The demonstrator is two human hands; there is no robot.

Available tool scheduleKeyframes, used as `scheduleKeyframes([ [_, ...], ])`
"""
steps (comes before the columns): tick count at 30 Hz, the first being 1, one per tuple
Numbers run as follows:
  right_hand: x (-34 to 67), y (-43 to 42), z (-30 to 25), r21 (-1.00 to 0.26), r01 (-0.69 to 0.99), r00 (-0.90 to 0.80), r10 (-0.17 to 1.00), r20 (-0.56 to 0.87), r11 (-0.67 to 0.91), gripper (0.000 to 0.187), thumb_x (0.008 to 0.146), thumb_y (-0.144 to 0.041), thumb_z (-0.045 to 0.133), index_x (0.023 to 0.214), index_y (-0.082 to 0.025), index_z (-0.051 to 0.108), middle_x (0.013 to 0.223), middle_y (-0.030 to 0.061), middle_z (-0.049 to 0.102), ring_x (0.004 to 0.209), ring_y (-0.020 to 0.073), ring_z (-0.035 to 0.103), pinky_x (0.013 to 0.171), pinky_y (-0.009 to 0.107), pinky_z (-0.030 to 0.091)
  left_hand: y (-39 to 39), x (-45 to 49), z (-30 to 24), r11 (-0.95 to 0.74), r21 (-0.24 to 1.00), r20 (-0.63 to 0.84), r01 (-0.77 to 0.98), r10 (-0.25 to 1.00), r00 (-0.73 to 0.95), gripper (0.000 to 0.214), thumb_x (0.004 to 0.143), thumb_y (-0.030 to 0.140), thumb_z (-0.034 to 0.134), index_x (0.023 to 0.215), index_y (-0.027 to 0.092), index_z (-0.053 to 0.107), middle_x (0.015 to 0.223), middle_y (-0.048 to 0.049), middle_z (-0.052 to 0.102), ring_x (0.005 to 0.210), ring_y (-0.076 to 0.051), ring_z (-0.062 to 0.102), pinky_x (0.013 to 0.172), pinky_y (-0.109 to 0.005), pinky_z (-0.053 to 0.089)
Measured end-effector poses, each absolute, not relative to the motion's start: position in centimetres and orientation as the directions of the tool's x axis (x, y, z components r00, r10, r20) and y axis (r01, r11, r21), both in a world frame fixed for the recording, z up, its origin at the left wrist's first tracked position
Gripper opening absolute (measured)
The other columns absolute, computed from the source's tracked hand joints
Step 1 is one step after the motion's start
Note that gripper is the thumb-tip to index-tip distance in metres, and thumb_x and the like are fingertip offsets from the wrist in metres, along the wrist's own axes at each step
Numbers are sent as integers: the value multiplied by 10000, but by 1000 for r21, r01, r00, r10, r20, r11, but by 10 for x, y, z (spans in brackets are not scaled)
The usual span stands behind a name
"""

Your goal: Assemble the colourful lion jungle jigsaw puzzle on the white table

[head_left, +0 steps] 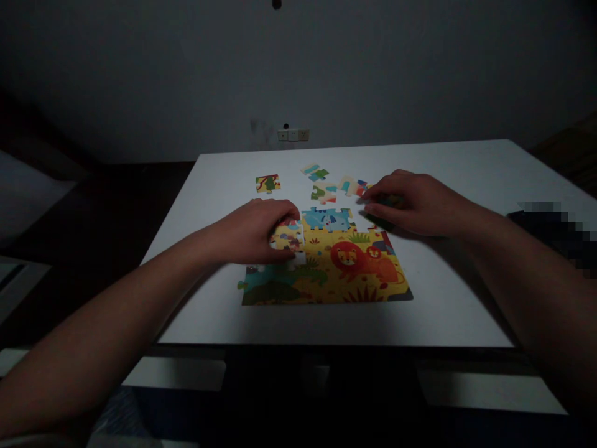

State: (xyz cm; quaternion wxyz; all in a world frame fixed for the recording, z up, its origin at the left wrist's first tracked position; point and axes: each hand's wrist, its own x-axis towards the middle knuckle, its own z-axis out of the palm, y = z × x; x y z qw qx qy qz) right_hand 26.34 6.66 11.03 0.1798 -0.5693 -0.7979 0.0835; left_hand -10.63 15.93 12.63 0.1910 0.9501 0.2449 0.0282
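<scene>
A partly joined jigsaw puzzle (326, 274) with lions, a crocodile and yellow ground lies near the front of the white table. My left hand (254, 231) is at its upper left, fingers and thumb curled around a puzzle piece (290, 236) with small figures. Just above the lions, blue elephant pieces (326, 219) join the puzzle's upper side. My right hand (415, 202) is over the table to the right, thumb and forefinger slightly apart, near a blue and red piece (362, 186). Its fingers partly cover another greenish piece (392, 200); no piece shows clearly between the fingertips.
Loose pieces lie farther back: a tree piece (268, 183) at the left, a cream and green piece (315, 172) and a green and orange piece (323, 193) in the middle. Behind the white table (448, 168) is a wall with sockets (293, 135). Dark cloth (536, 230) lies at the right.
</scene>
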Motion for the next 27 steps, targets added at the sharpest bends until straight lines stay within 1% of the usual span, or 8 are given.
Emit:
scheduleKeyframes([
  [3,263,66,109,-347,877,-284,942,181,332,479,1042,-668,659,1284,-334,901,1107,114,870,1083,381,791,978,600,638,165,-107,126,-819,360,1,446,478,878,536,925,528,791,1366,231,724,1280,-136,792,1128,-343,724,1038,-499,537],
  [7,263,66,108,-370,871,-286,946,152,323,482,1047,-671,662,1271,-320,904,1170,124,873,1067,375,795,962,580,634,171,-107,121,-822,365,28,436,478,878,546,988,543,723,1422,212,732,1342,-167,778,1208,-368,716,1091,-533,543],
  [10,263,66,108,-374,863,-314,940,134,341,427,1053,-634,681,1256,-332,904,1164,95,877,1061,360,797,953,540,621,173,-107,117,-835,361,39,416,460,887,560,1024,544,685,1457,193,731,1347,-180,755,1241,-372,695,1125,-553,533],
  [15,263,67,110,-398,844,-334,933,132,358,338,1027,-592,731,1203,-365,911,1098,48,885,1034,346,798,907,482,599,176,-107,112,-832,356,25,426,464,886,563,1062,572,652,1481,206,736,1360,-163,715,1275,-361,657,1151,-559,507],
  [19,262,66,111,-385,847,-345,930,129,367,351,1042,-592,710,1229,-370,906,1126,51,885,1034,348,798,923,498,599,176,-107,110,-827,360,16,431,467,884,600,1073,583,640,1517,189,730,1389,-177,699,1286,-371,638,1150,-555,487],
  [23,262,66,111,-378,854,-336,933,126,358,375,1046,-609,695,1250,-374,905,1125,62,883,1034,357,798,921,524,608,176,-107,109,-833,352,19,428,463,886,617,1082,608,628,1534,200,725,1392,-176,700,1283,-370,634,1138,-549,486],
  [25,262,66,110,-383,852,-336,933,127,359,382,1042,-616,697,1249,-374,907,1102,63,884,1026,357,798,908,524,613,176,-107,108,-837,344,32,425,463,886,574,1102,566,595,1531,206,725,1389,-178,708,1280,-374,638,1129,-562,491],
  [27,261,66,110,-380,853,-336,933,128,359,388,1041,-618,696,1246,-366,908,1081,62,884,1013,350,798,900,516,617,177,-107,107,-839,335,53,428,470,881,525,1128,493,528,1530,215,721,1394,-179,714,1291,-378,640,1128,-577,497],
])
